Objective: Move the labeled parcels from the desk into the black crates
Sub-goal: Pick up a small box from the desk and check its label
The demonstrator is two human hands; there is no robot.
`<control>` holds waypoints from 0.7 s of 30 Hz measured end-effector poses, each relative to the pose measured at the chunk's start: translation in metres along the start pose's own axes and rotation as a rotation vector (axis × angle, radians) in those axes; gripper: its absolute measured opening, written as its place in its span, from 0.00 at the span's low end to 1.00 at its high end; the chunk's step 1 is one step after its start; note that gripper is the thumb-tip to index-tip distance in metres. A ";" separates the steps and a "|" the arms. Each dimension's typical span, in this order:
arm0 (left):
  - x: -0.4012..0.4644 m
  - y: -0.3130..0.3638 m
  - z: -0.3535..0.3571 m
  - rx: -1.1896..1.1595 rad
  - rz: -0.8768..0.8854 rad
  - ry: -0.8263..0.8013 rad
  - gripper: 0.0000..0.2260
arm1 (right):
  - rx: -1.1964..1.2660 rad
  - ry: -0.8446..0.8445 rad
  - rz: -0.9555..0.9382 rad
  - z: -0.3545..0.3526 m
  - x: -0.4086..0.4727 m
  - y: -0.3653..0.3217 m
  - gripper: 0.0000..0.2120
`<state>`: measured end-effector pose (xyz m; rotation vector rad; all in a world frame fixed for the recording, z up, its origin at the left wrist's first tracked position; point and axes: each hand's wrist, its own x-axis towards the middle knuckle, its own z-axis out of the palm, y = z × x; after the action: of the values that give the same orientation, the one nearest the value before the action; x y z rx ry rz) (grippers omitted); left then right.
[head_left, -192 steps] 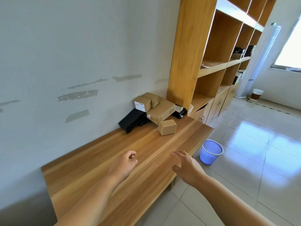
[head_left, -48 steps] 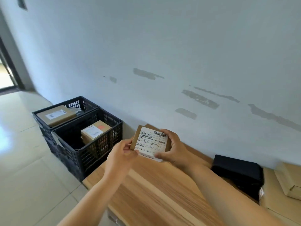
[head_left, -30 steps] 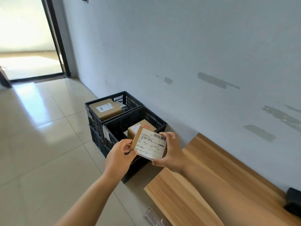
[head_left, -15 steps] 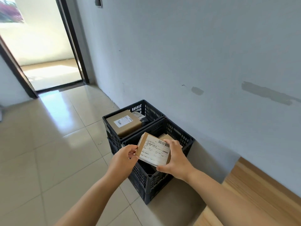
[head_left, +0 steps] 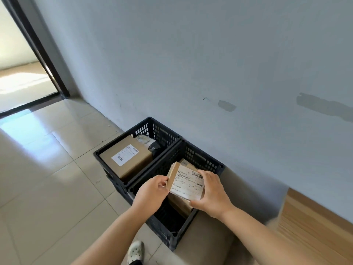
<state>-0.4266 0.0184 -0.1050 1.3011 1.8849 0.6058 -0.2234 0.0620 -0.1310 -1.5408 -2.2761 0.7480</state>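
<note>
Both grips, left hand [head_left: 150, 192] and right hand [head_left: 212, 194], clamped on parcel [head_left: 186, 185] above crate [head_left: 202, 157] rim

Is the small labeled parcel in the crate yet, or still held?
Still held: both hands, left and right, grip the small parcel above the near crate.

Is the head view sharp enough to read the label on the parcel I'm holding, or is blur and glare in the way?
Head view: parcel label shows a barcode, small print unreadable; desk edge motion-smeared; floor glare by the doorway; wide-angle bend at frame edges.
</note>
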 end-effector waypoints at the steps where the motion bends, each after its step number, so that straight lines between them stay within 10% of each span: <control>1: 0.015 0.004 0.002 0.005 -0.002 -0.036 0.16 | -0.018 0.014 0.031 0.000 0.007 0.004 0.46; 21: 0.304 -0.012 0.011 0.205 0.052 -0.607 0.15 | -0.108 -0.044 0.675 0.048 0.156 0.064 0.44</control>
<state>-0.4848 0.2961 -0.2162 1.4630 1.4339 0.0199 -0.2587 0.2124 -0.2145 -2.4027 -1.8288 0.8226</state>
